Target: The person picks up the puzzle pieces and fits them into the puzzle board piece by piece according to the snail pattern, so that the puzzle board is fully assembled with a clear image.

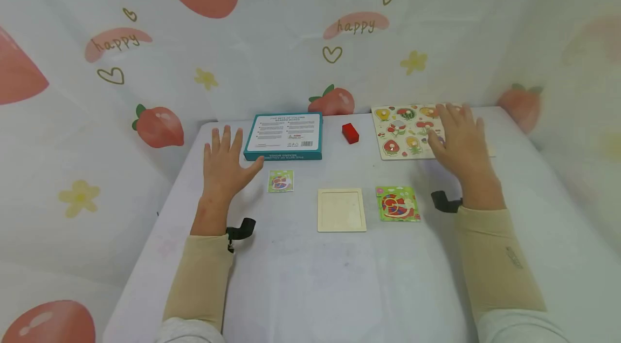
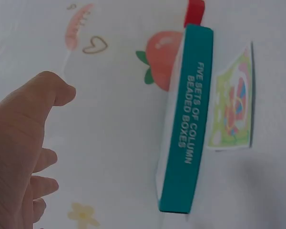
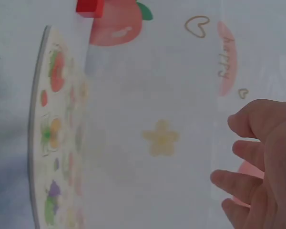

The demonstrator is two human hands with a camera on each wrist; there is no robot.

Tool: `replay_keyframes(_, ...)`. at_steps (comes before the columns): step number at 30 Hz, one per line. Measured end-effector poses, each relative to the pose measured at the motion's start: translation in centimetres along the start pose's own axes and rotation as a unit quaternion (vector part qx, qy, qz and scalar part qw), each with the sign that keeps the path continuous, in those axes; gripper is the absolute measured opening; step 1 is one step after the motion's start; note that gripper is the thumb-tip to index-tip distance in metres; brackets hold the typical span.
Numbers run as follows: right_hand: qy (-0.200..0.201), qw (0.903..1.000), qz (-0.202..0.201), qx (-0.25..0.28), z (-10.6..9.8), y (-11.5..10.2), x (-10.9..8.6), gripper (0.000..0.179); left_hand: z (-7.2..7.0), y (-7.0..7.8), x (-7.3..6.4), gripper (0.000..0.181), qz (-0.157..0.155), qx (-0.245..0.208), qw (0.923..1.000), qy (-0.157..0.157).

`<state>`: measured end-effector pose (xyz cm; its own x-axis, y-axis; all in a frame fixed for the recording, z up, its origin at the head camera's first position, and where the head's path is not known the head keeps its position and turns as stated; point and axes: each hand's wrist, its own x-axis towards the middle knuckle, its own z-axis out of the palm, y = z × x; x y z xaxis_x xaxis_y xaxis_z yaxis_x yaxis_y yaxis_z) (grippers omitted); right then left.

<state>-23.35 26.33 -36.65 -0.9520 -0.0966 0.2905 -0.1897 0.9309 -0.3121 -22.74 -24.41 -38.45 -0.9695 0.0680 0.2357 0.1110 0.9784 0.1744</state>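
Note:
My left hand [image 1: 223, 167] is raised over the table's left side with fingers spread, holding nothing. Nearest to it are a teal and white box [image 1: 286, 135], lettered "FIVE SETS OF COLUMN BEADED BOXES" in the left wrist view, and a small square snail picture card [image 1: 280, 181]. My right hand [image 1: 461, 141], fingers also extended and nothing in them, overlaps the fruit peg puzzle board [image 1: 395, 132] in the head view and hides its right part. Between the arms lie a plain wooden puzzle tray [image 1: 341, 210] and a colourful snail puzzle [image 1: 399, 204].
A red block [image 1: 350, 133] lies at the back between the box and the fruit board. The white table [image 1: 310, 283] meets a hanging cloth [image 1: 271, 52] printed with peaches, hearts and flowers at its far edge. Each wrist carries a black camera mount [image 1: 241, 230].

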Motion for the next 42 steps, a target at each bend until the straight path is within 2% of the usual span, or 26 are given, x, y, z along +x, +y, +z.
replay_keyframes(11, -0.014, 0.9993, -0.013, 0.033, -2.3, -2.4, -0.8, 0.068, -2.1, 2.4, -0.8, 0.092, 0.051, -0.018, 0.9978, 0.037)
replay_keyframes(14, -0.017, 0.9988, -0.020, 0.041, -2.7, -2.7, -1.1, 0.068, -2.8, 3.3, -1.3, 0.091, 0.082, -0.042, 0.9949, 0.043)
replay_keyframes(17, -0.022, 0.9976, -0.028, 0.059, -3.1, -3.0, -1.4, 0.067, -3.6, 4.5, -1.9, 0.090, 0.114, -0.072, 0.9902, 0.035)
replay_keyframes(19, -0.026, 0.9964, -0.036, 0.072, -3.3, -3.2, -1.6, 0.067, -4.1, 5.3, -2.3, 0.091, 0.128, -0.091, 0.9874, 0.019)
replay_keyframes(22, -0.036, 0.9941, -0.041, 0.094, -3.6, -3.5, -1.8, 0.066, -4.7, 6.4, -3.0, 0.093, 0.136, -0.124, 0.9827, -0.026)
replay_keyframes(26, -0.078, 0.9888, -0.023, 0.125, -4.1, -4.2, -2.2, 0.072, -5.4, 7.6, -4.0, 0.093, 0.149, -0.168, 0.9711, -0.081)
replay_keyframes(29, -0.110, 0.9830, -0.006, 0.147, -4.5, -4.9, -2.7, 0.077, -5.6, 8.3, -4.4, 0.090, 0.167, -0.186, 0.9627, -0.103)
replay_keyframes(34, -0.119, 0.9777, -0.014, 0.172, -4.8, -5.5, -3.3, 0.074, -4.9, 9.0, -4.4, 0.084, 0.193, -0.229, 0.9430, -0.146)
replay_keyframes(37, -0.123, 0.9746, -0.028, 0.185, -4.7, -5.7, -3.5, 0.069, -4.3, 9.3, -4.3, 0.083, 0.195, -0.247, 0.9330, -0.174)
replay_keyframes(42, -0.165, 0.9654, -0.044, 0.197, -4.0, -6.0, -3.7, 0.065, -3.2, 9.7, -4.1, 0.081, 0.208, -0.270, 0.9168, -0.208)
